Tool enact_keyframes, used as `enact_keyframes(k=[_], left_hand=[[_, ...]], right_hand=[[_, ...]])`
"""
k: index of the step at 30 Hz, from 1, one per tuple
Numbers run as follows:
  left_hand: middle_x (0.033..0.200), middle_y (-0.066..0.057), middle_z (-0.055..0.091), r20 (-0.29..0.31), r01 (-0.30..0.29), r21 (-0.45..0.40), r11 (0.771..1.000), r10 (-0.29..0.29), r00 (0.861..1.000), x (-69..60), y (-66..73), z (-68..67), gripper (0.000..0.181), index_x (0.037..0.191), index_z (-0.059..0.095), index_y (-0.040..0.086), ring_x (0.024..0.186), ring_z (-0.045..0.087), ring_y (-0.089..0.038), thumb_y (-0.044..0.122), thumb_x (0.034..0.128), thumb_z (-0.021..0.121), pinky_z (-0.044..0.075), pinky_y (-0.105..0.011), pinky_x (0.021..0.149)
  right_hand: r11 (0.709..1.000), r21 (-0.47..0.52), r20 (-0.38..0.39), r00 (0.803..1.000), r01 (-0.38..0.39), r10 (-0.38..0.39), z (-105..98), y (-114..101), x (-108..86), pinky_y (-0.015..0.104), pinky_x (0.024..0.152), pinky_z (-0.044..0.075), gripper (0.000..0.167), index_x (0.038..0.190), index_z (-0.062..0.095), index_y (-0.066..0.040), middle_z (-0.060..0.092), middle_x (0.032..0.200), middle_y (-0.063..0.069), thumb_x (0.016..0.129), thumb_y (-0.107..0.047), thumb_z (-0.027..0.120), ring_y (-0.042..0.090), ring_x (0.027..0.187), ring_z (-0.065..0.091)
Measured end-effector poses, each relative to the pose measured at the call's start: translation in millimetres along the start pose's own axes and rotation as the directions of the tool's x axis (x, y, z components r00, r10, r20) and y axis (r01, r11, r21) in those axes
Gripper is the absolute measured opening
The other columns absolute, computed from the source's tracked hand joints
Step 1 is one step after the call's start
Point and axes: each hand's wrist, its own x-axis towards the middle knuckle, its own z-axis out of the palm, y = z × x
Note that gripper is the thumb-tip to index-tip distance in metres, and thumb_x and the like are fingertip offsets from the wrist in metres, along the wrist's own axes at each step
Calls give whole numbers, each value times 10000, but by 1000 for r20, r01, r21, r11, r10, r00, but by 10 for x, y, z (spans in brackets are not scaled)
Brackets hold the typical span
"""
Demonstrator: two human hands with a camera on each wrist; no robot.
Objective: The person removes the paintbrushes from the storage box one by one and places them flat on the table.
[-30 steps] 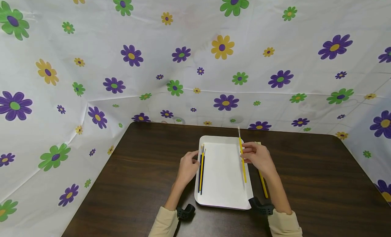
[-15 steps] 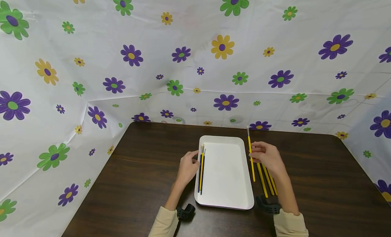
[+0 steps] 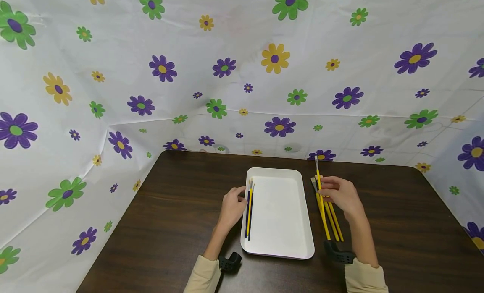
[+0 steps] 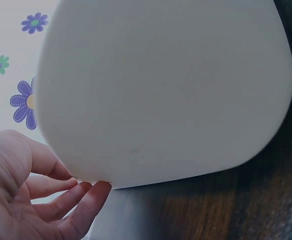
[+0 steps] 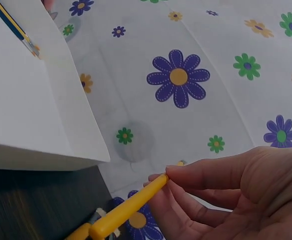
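Note:
My right hand [image 3: 342, 196] pinches a yellow-handled paintbrush [image 3: 324, 222] between thumb and fingertips, its pale bristles pointing to the far side. In the right wrist view the brush handle [image 5: 128, 207] slants toward the camera. Directly below it, several thicker yellow paintbrushes [image 3: 334, 222] lie side by side on the table, partly covered by the hand. At the white tray's [image 3: 280, 217] left edge, my left hand [image 3: 233, 205] grips the rim; the left wrist view has thumb and fingers meeting at the tray wall [image 4: 165, 100]. Inside the tray, three thin paintbrushes [image 3: 251, 213], dark and yellow, lie along the left side.
The dark wooden table [image 3: 181, 217] extends on both sides of the tray. Behind and to the sides hangs a white sheet [image 3: 227, 45] printed with flowers. Each wrist carries a black camera mount, such as the left mount [image 3: 230, 261].
My right hand has carried the yellow paintbrush rightward from over the tray's right edge to above the yellow brushes on the table. The left hand and tray have stayed in place.

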Motion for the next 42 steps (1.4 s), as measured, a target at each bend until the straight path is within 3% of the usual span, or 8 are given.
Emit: enact_keyframes(k=[5, 17, 31, 42], left_hand=[[1221, -236, 655, -1, -2, 0, 1000, 2, 1000, -1, -3, 0, 415, 1325, 647, -96, 902, 704, -304, -93, 913, 591, 597, -415, 740], [1232, -233, 651, 3, 4, -9, 1000, -4, 1000, -1, -11, 0, 416, 1331, 643, -94, 909, 697, -302, -88, 919, 591, 594, -418, 745], [1234, -242, 646, 7, -6, -5, 1000, 7, 1000, -2, -22, 2, 415, 1338, 631, -105, 913, 694, -307, -91, 926, 582, 594, -424, 747], [1237, -239, 646, 10, 0, -10, 1000, 1, 1000, 3, -33, 6, 419, 1341, 632, -99, 915, 695, -305, -89, 926, 582, 594, -422, 743]], right_hand=[[1000, -16, -4, 1000, -11, 11, -62, 48, 2, 335, 754, 617, 414, 1350, 536, 175, 651, 1136, 308, 992, -5, 638, 233, 869, 710], [998, -43, -15, 999, -39, 38, -169, 152, 12, 371, 769, 617, 392, 1335, 528, 196, 662, 1107, 301, 995, 23, 619, 287, 894, 721], [998, -59, -20, 999, -30, 29, -265, 242, -4, 310, 734, 614, 392, 1332, 513, 220, 647, 1139, 345, 999, 32, 604, 153, 847, 694], [996, -79, -35, 998, -49, 47, -307, 309, 0, 318, 741, 615, 387, 1325, 528, 206, 678, 1104, 297, 996, 16, 608, 177, 863, 699]])
